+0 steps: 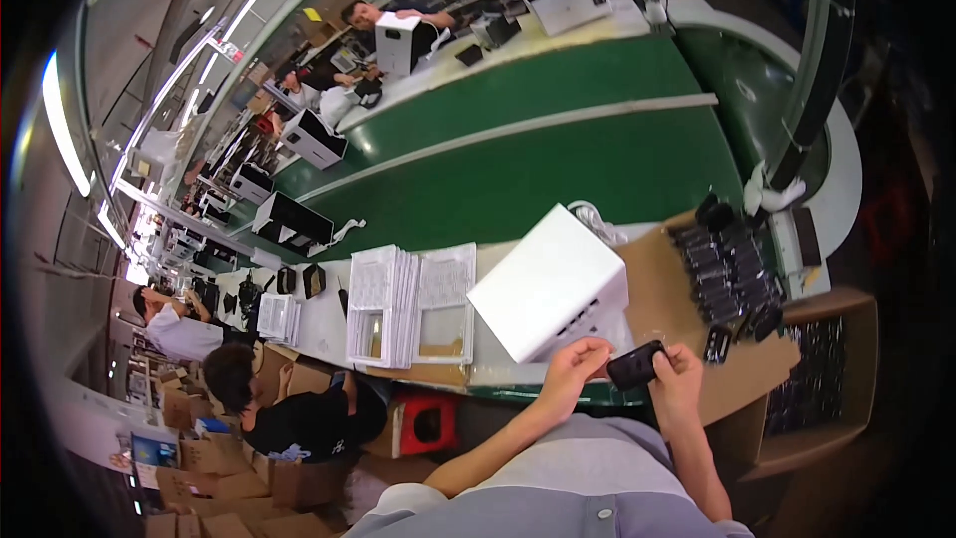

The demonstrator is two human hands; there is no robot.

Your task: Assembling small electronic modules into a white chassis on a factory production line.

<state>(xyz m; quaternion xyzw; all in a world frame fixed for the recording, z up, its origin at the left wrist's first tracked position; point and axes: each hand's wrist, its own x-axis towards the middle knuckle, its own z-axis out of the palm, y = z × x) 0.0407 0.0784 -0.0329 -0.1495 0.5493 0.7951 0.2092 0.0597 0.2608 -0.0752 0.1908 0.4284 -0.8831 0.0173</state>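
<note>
A small black device (635, 366) with rounded corners is in front of me, held by its right end in my right hand (679, 385), thumb on its face. My left hand (576, 375) is closed in a pinch beside the device's left end; what lies between its fingertips is too small to make out. Just beyond both hands sits a white box-shaped appliance (546, 281), turned at an angle, with a row of dark ports low on its side. A cable (597, 221) lies behind it, and clear plastic shows by its near edge.
Several black plastic-wrapped items (732, 274) lie on cardboard (652, 284) to the right; an open carton (861, 379) holds more. White trays (383, 304) stand left. Beyond runs a green conveyor (597, 159). A seated person (309, 418) works near a red stool (438, 423); others work across.
</note>
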